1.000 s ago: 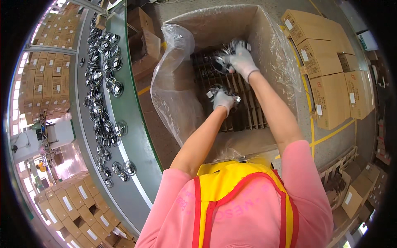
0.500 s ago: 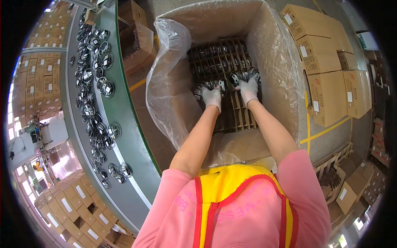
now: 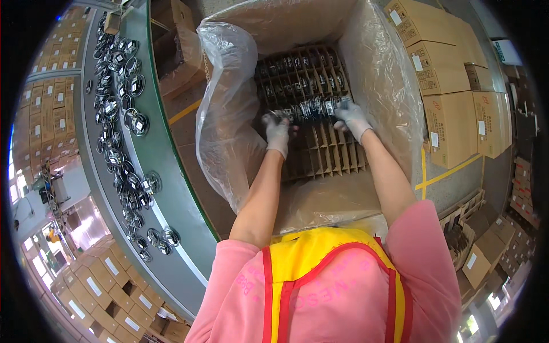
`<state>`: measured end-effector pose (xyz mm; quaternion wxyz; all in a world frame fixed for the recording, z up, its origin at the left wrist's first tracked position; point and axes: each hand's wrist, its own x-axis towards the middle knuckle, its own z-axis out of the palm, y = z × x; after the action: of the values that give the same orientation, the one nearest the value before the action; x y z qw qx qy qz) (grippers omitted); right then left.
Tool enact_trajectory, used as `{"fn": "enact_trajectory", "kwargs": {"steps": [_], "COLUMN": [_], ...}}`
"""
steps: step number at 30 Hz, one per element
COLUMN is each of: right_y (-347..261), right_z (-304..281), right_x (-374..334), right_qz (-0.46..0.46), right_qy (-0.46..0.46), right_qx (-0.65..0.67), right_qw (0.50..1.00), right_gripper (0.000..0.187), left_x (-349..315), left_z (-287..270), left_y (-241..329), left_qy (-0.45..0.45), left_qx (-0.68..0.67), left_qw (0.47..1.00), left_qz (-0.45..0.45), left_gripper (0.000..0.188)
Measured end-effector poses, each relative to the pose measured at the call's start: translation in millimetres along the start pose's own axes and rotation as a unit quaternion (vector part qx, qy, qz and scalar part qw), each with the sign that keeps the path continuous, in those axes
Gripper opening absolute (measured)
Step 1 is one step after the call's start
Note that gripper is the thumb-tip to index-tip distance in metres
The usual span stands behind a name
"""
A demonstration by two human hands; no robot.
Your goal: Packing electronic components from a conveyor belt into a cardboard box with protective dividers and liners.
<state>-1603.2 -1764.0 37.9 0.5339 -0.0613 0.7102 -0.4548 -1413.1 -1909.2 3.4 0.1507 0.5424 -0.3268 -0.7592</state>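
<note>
Inside a large carton [image 3: 309,212] lined with clear plastic, a cardboard divider grid [image 3: 337,159] holds rows of coiled black cables [image 3: 297,88]. A row of coiled cables with silvery parts [image 3: 311,108] lies between my two hands. My left hand [image 3: 278,134], in a pale glove, is at the row's left end, its thumb and fingers apart though blurred. My right hand [image 3: 354,120], also gloved, is at the right end with its fingers spread, nearly touching the last coils. The near slots of the grid show bare cardboard walls.
To the left runs a conveyor [image 3: 171,188] with a green edge, carrying many loose coiled cables [image 3: 114,154]. Stacked brown cartons [image 3: 452,123] stand on the right beside yellow floor lines [image 3: 452,176]. An open carton [image 3: 180,74] sits between conveyor and lined carton.
My hands have moved apart and let go of the bunched cables, which now sit in a row in the grid. The view has shifted slightly.
</note>
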Motion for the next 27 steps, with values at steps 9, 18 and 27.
{"fn": "enact_trajectory", "kwargs": {"steps": [9, 18, 27], "right_y": [-2, 29, 8], "right_z": [-26, -26, -11], "right_x": [-8, 19, 10], "right_qz": [-0.007, -0.029, 0.035], "right_qy": [0.270, 0.178, 0.295], "right_qx": [-0.077, -0.136, -0.152], "right_qw": [0.960, 0.974, 0.943], "right_gripper": [0.036, 0.035, 0.039], "left_x": [36, 23, -18], "left_z": [-21, -25, -5], "left_y": [-12, -28, -1], "left_qy": [0.128, 0.196, 0.203], "left_qx": [-0.005, 0.340, 0.468], "left_qw": [0.990, 0.899, 0.842], "left_qz": [-0.058, 0.191, 0.178], "left_gripper": [0.027, 0.053, 0.033]}}
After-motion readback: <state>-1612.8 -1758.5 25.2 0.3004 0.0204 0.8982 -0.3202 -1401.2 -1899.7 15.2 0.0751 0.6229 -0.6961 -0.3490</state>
